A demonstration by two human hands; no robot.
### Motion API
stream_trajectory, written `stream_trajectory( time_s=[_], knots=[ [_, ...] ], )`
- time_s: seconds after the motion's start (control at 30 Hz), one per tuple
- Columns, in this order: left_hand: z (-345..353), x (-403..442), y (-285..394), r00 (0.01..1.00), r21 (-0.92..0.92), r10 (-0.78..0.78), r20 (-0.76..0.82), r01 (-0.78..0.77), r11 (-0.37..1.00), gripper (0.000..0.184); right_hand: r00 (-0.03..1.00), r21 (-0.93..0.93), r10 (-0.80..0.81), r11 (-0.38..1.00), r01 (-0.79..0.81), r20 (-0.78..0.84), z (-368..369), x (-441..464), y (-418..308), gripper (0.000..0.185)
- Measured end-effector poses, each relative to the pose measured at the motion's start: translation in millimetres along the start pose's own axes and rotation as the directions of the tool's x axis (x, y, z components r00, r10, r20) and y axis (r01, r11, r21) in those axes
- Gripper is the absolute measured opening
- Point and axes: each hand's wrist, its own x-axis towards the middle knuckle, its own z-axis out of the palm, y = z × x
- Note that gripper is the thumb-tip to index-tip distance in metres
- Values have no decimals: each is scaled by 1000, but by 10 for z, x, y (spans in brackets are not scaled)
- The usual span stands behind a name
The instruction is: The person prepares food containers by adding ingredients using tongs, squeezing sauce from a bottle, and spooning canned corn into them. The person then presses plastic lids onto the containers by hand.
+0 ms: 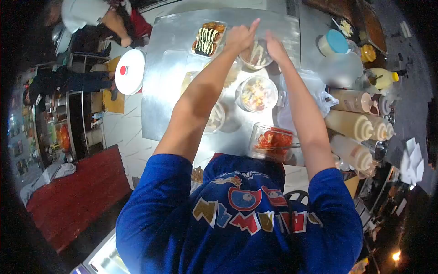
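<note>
A round clear tub [256, 60] with pale strips inside stands near the far side of the metal table. My left hand [240, 38] is at its left rim, one digit stretched out and the other fingers partly hidden. On the opposite rim lies my right hand [275, 47], fingers extended. Whether a lid covers this tub I cannot tell. Nearer to me is a round clear tub of colourful chopped food [258, 94]. Left of my left hand sits a tray of browned food [209, 39] with white sauce zigzags. My left forearm partly covers other clear tubs [215, 118].
A rectangular container of red food [273, 140] with tongs stands at the metal table's [166, 68] near edge. Several squeeze bottles [349, 124], a blue-lidded tub [334, 43] and plastic bags [319, 98] line the right. Left are a white round lid [130, 72] and another person's arm [116, 26].
</note>
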Motion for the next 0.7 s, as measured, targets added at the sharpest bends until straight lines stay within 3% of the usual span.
stream_trajectory(
  time_s=[0.07,0.17,0.27,0.37,0.47,0.57,0.67,0.7],
  knots=[
    [-98,-24,122,998,-3,36,-54,-36,999,88,988,79,-25,996,37,-150,66,-210,24,69],
    [-32,57,205,994,-52,100,-51,-102,993,89,997,-214,72,974,-71,-2,-183,-173,18,66],
    [-58,108,276,976,-161,212,-39,-216,963,83,987,-74,-163,984,164,16,-260,-14,-39,61],
    [-92,22,358,980,-242,189,-57,-198,950,79,977,-168,1,985,-38,-212,-189,-104,60,58],
    [291,38,96,921,-19,386,50,-385,923,67,944,-129,-2,991,-44,-331,-188,-135,419,60],
    [287,176,-33,910,-22,368,193,-371,928,53,914,-9,287,953,-303,-286,-100,-69,546,62],
    [451,283,-236,853,-39,479,210,-482,875,53,936,50,207,978,-201,-284,-142,-313,253,65],
    [443,259,-225,866,-55,462,191,-461,886,57,954,-6,185,981,-192,-234,-185,-303,210,66]
  ],
)
